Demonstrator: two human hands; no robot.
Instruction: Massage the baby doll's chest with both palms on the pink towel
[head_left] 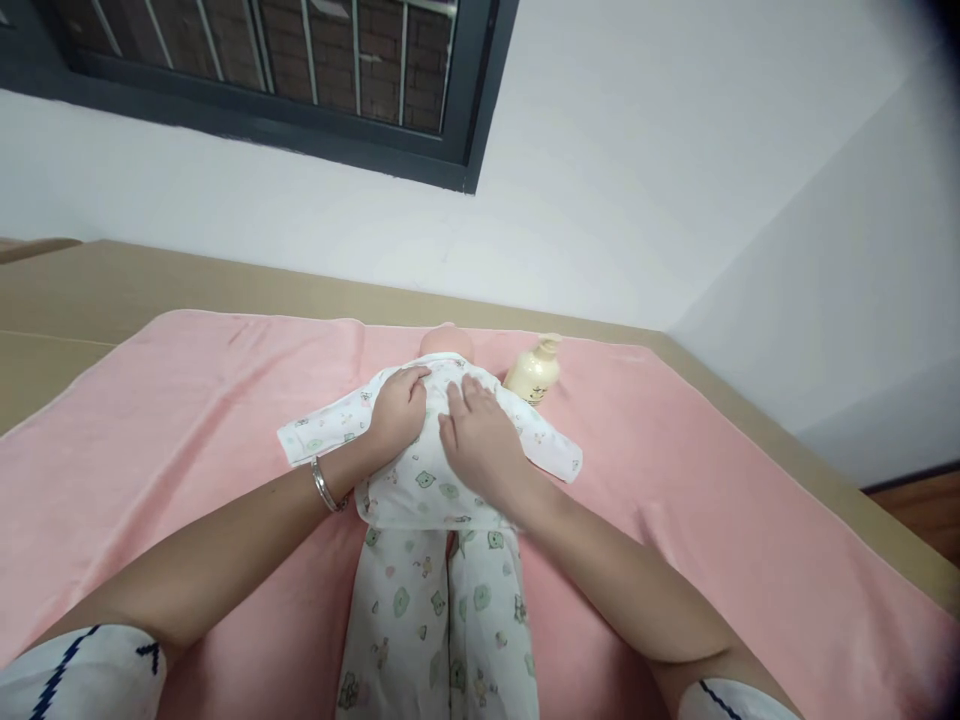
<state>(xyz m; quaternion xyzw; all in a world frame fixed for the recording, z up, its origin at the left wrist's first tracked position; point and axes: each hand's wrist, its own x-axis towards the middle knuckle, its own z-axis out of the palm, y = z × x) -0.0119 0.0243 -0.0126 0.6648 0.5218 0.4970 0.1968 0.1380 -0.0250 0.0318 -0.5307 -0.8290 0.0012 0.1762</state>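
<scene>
Palms down: L hand (401,412) lies flat and R hand (484,438) rests w/ fingers slightly spread on a printed white top (427,487), directly beneath both, on a pink blanket (675,460) (cream pump bottle (534,372) nearby, R side).

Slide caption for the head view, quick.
Left hand and right hand lie on a printed white top, with a pump bottle nearby on the pink blanket.

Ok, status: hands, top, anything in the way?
Left hand and right hand on printed top. Sleeves spread outward, matching pants below. Pump bottle beside one sleeve, clear of both hands.
</scene>
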